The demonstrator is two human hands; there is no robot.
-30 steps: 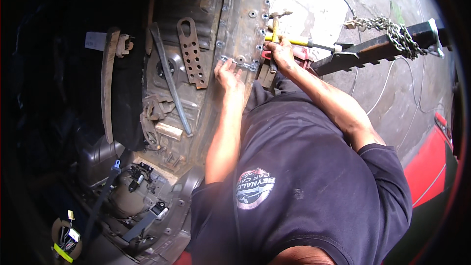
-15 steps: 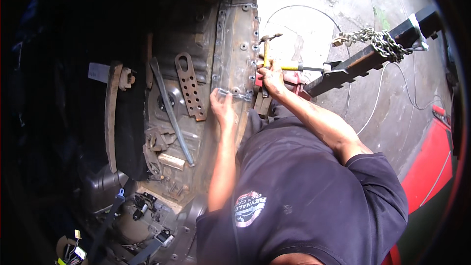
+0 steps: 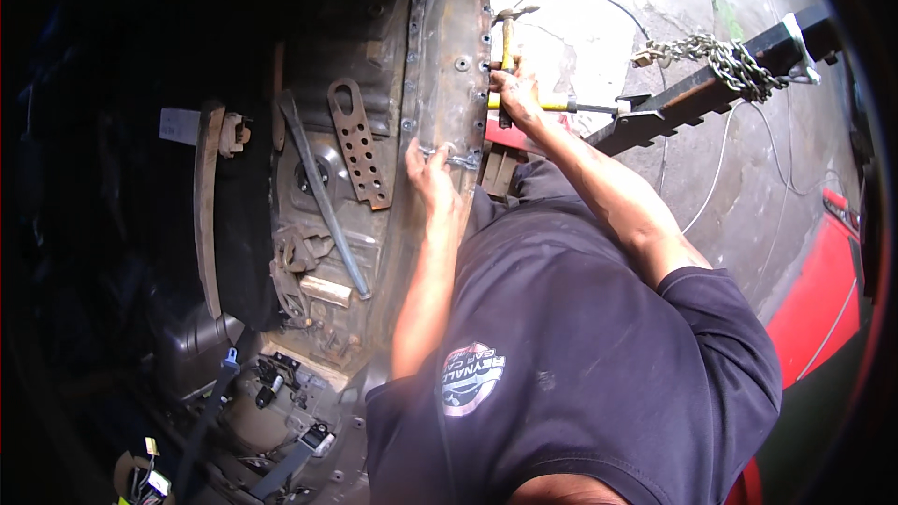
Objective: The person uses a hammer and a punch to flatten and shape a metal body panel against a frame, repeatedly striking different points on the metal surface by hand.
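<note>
My right hand [image 3: 517, 93] is wrapped round a hammer [image 3: 508, 37]. The hammer has a yellow and black handle and stands with its head at the far end. It is just outside the edge of a long metal sill panel [image 3: 447, 75] with holes along both sides. My left hand [image 3: 435, 180] lies palm down at the near end of that panel, fingers apart. Its fingertips touch the metal beside a rough cross seam.
A perforated steel plate [image 3: 358, 145], a grey bar [image 3: 325, 196] and a clamp [image 3: 299, 252] lie on the car floor to the left. At right, a black notched beam [image 3: 692, 89] wrapped in chain [image 3: 734, 65] joins a yellow ram [image 3: 557, 105]. A red panel [image 3: 814, 304] stands at far right.
My left hand has shifted slightly right along the seam, and its fingers have spread. The view has tilted a little, moving the scene up. The hammer stays in my right hand.
</note>
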